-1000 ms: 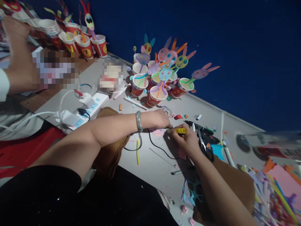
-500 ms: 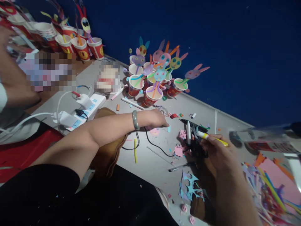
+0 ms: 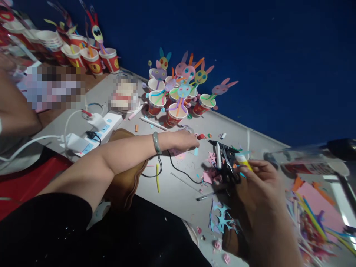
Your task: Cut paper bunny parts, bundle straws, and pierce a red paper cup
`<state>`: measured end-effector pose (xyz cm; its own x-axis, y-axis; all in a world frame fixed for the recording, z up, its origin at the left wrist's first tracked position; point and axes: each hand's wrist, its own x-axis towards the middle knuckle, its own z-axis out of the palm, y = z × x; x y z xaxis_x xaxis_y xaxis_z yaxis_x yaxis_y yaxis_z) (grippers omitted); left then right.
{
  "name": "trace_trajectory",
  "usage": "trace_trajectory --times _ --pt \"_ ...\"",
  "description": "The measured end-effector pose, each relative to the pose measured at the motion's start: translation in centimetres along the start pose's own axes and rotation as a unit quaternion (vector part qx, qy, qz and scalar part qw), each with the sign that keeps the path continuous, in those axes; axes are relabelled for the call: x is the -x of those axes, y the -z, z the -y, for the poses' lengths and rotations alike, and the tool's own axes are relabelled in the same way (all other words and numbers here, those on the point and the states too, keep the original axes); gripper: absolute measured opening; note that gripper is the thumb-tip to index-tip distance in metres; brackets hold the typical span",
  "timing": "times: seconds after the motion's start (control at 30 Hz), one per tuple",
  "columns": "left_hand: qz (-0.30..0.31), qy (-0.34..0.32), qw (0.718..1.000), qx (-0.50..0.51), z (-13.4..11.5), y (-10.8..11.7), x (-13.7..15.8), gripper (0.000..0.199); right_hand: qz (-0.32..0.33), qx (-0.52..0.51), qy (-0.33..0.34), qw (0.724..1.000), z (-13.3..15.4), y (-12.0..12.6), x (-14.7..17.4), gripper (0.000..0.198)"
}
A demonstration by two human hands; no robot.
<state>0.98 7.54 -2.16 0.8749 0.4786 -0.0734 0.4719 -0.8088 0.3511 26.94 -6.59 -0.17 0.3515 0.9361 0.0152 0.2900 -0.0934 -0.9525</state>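
Note:
My left hand (image 3: 187, 140), a green bangle on its wrist, is over the middle of the table with its fingers curled down. What they hold, if anything, is hidden. A clear tape roll (image 3: 189, 129) is just behind it, and a light blue paper strip (image 3: 196, 151) is by the fingertips. My right hand (image 3: 264, 180) pinches a yellow marker (image 3: 247, 165) with a white end, tilted up to the left. Black-handled scissors (image 3: 229, 170) and a white pen-like stick (image 3: 218, 155) lie beside that hand, over dark items.
Red paper cups (image 3: 177, 115) with paper animal figures stand by the blue wall. A power strip (image 3: 104, 129) and brown bag (image 3: 125, 185) are left. Blue paper scraps (image 3: 221, 216) lie in front. Straws and coloured paper (image 3: 319, 200) lie right. A co-worker's arm (image 3: 18, 104) is far left.
My right hand has tilted the marker, and its white end now faces me more. My left hand's fingers look more tucked in. The whole view has shifted slightly.

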Motion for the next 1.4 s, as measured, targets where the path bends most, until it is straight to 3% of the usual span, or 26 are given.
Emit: trace_trajectory --times 0.13,0.23,0.33,0.43,0.5,0.63,0.73,0.87,0.97,1.03,1.07,1.1,1.17,1.2,1.27,1.4 --pt "-0.041 -0.054 0.995 0.071 0.1 0.5 -0.4 0.029 0.039 0.121 0.062 0.990 -0.4 -2.0 0.8 0.035" --pt "-0.069 -0.051 0.981 0.175 0.3 0.6 -0.5 0.021 0.058 0.243 0.152 0.956 -0.3 -2.9 1.1 0.029" --pt "-0.067 -0.023 0.969 0.238 0.2 0.8 -0.4 0.028 0.073 0.326 0.222 0.916 -0.3 -3.6 1.1 0.027" --pt "-0.073 -0.006 0.965 0.251 -0.2 1.1 -0.3 0.035 0.069 0.398 0.286 0.869 -0.6 -4.4 1.1 0.025" --pt "-0.080 0.001 0.966 0.246 -0.3 1.1 -0.3 0.028 0.063 0.433 0.315 0.843 -0.9 -4.8 1.1 0.024" --pt "-0.091 0.003 0.969 0.232 -0.4 1.0 -0.3 0.006 0.058 0.464 0.343 0.815 -1.1 -5.2 1.0 0.022" --pt "-0.093 0.002 0.966 0.240 -0.3 1.0 -0.4 0.008 0.047 0.472 0.370 0.799 -1.1 -5.2 1.0 0.022" --pt "-0.085 0.012 0.964 0.251 -0.2 1.2 -0.2 0.009 0.057 0.518 0.393 0.758 -1.4 -3.8 0.6 0.025" --pt "-0.085 0.015 0.966 0.244 0.0 1.2 -0.2 0.007 0.035 0.532 0.366 0.763 -2.0 -1.2 -0.2 0.022" --pt "-0.081 0.007 0.968 0.236 0.1 1.1 -0.2 0.008 -0.051 0.492 0.318 0.809 -2.5 1.4 -1.3 0.022" --pt "-0.077 0.003 0.969 0.234 0.2 1.0 -0.2 0.008 -0.126 0.470 0.276 0.829 -2.8 2.8 -1.9 0.025" --pt "-0.073 0.001 0.970 0.234 0.2 1.0 -0.3 0.009 -0.201 0.443 0.220 0.846 -3.1 4.2 -2.7 0.028" --pt "-0.063 -0.001 0.969 0.240 0.3 0.8 -0.3 0.009 -0.279 0.344 0.092 0.892 -3.6 6.8 -4.4 0.026" --pt "-0.060 -0.002 0.968 0.244 0.3 0.7 -0.3 0.009 -0.294 0.295 0.027 0.909 -3.9 7.9 -5.2 0.022" --pt "-0.061 -0.007 0.966 0.250 0.3 0.6 -0.3 0.007 -0.289 0.287 -0.090 0.909 -4.3 9.5 -6.6 0.016" --pt "-0.068 -0.008 0.961 0.267 0.3 0.8 0.0 0.005 -0.247 0.328 -0.164 0.897 -4.7 10.6 -8.4 0.020"
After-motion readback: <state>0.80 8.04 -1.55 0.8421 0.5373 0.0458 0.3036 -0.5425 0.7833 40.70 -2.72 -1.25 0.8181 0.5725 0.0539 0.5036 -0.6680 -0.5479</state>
